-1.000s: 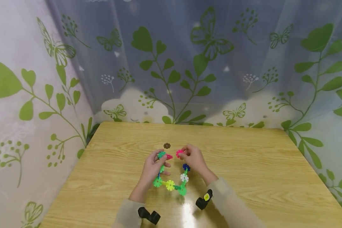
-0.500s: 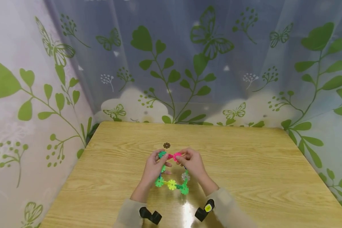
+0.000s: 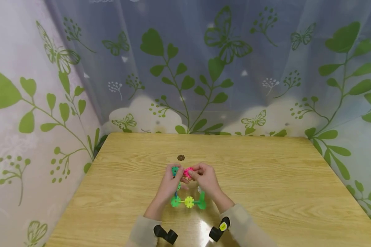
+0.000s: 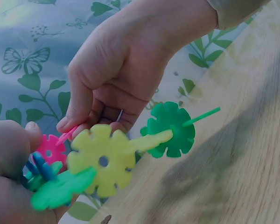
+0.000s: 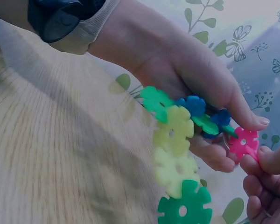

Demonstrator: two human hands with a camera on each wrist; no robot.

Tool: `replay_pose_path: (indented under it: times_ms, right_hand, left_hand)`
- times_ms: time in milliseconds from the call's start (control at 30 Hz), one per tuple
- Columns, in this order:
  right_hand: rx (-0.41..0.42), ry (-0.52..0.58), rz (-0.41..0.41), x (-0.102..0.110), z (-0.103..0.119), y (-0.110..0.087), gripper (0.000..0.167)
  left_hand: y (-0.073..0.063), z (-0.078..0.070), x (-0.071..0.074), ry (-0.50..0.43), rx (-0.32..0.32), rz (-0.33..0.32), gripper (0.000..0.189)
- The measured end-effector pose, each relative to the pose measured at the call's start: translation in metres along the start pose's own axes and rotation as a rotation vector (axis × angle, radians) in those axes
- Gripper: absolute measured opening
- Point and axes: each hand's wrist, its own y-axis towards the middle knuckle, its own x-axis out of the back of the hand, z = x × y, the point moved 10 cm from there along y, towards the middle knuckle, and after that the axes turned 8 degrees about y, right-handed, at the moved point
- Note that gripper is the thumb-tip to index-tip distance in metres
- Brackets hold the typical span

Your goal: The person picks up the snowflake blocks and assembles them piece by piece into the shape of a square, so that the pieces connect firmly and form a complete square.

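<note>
Both hands are close together over the table. My right hand [image 3: 208, 180] pinches a bright pink notched plastic snowflake disc [image 3: 188, 172] between thumb and fingers. A chain of interlocked snowflake discs hangs in a loop beneath; my left hand [image 3: 168, 185] grips its upper left end, by a teal disc [image 3: 175, 171]. At the lower edge of the loop are a green disc [image 3: 175, 201] and a yellow disc [image 3: 189, 202]. The left wrist view shows a second pink disc [image 4: 49, 150] at the right thumb tip. Right fingers partly hide the chain's right side.
A loose brown snowflake disc [image 3: 180, 157] lies on the wooden table [image 3: 259, 178], just beyond the hands. Leaf-printed curtain [image 3: 191, 68] surrounds the table's back and sides. Black wrist cameras [image 3: 165, 234] sit on both sleeves.
The right hand has brought its pink disc leftward and slightly nearer, up against the left hand's end of the chain. The lower chain has swung slightly to the right.
</note>
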Motion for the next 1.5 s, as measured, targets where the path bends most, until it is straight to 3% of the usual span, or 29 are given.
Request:
replay_pose_path:
  times_ms: [100, 233, 333, 667, 867, 1033, 1500]
  right_hand:
    - [-0.014, 0.007, 0.048, -0.003, 0.012, -0.004, 0.01]
    - [-0.044, 0.018, 0.085, -0.003, 0.005, 0.0, 0.011]
    - [-0.017, 0.019, 0.095, -0.005, -0.006, 0.006, 0.01]
    - [0.008, -0.028, 0.128, -0.01, -0.007, 0.005, 0.006]
    - [0.024, -0.115, 0.149, -0.01, -0.002, 0.006, 0.009]
    - [0.065, -0.167, 0.139, -0.007, 0.0, 0.008, 0.007]
    - [0.087, -0.146, 0.181, -0.007, 0.003, 0.015, 0.015]
  left_hand:
    - [-0.001, -0.002, -0.004, 0.025, -0.014, 0.032, 0.029]
    - [0.005, 0.013, -0.003, 0.06, -0.019, 0.047, 0.034]
    - [0.01, 0.025, -0.001, 0.076, -0.019, 0.047, 0.04]
    - [0.009, 0.028, 0.0, 0.064, -0.024, 0.084, 0.039]
    - [0.01, 0.031, 0.003, -0.009, 0.029, 0.079, 0.045]
    - [0.01, 0.032, 0.01, -0.029, 0.066, 0.037, 0.047]
    - [0.01, 0.035, 0.014, -0.239, 0.127, 0.038, 0.049]
